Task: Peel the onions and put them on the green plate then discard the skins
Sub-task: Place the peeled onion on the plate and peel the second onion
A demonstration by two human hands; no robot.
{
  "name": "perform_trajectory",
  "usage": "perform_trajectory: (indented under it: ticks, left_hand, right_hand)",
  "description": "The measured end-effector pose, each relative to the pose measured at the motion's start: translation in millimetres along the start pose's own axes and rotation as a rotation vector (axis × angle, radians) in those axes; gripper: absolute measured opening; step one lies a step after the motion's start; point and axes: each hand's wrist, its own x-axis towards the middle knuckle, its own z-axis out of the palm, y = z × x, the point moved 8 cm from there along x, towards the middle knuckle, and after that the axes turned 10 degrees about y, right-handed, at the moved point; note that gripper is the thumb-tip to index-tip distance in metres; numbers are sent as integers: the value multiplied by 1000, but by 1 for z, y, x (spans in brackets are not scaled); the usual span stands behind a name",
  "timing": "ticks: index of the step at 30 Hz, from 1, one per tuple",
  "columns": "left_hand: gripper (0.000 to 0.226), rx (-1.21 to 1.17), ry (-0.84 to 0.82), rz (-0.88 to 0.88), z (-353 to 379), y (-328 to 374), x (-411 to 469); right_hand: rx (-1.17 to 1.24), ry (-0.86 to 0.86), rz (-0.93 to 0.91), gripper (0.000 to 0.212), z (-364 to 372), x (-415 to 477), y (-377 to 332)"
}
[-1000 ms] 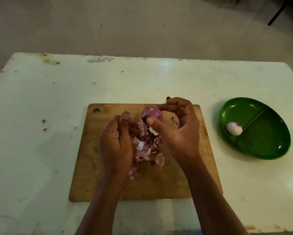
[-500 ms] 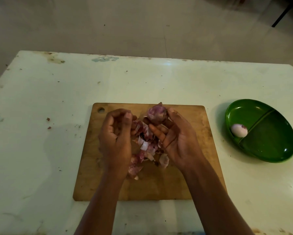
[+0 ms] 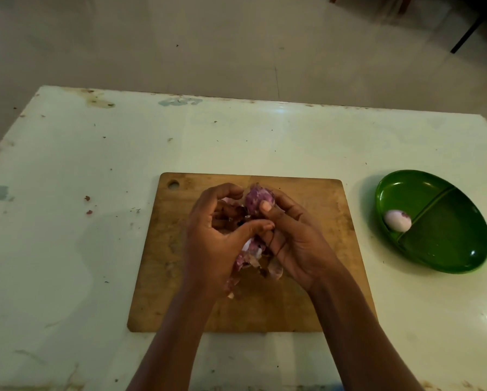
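Above the middle of the cutting board, the right hand grips a purple, partly peeled onion, thumb pressed on its front, fingers curled behind. Just beside it, the left hand has its fingers curled toward the onion; whether they pinch anything I cannot tell. Loose skins lie on the board under both hands. Right of the board, on the bench, a green plate holds one peeled onion in its left compartment
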Motion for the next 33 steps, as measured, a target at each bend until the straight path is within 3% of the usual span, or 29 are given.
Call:
perform_trajectory:
  ticks: [6, 12, 18, 23, 27, 33]
  left_hand:
    - [37, -47, 53, -9, -6, 2, 4]
    - [43, -17, 32, 28, -5, -1, 4]
    - [53, 90, -2, 197, -1, 6, 2]
    - [56, 358, -7, 438, 5, 14, -5]
    - [61, 398, -9, 471, 5, 17, -6]
    - [64, 403, -38, 458, 7, 20, -6]
  right_hand:
    - [63, -191, -5, 71, 6, 2, 1]
    - [153, -169, 32, 91, 2, 7, 5]
    - [65, -187, 50, 83, -4, 12, 14]
    - [44, -197, 38, 78, -4, 11, 12]
    - [-3, -179, 23, 84, -8, 15, 13]
    - [-32, -207, -11, 64, -10, 17, 13]
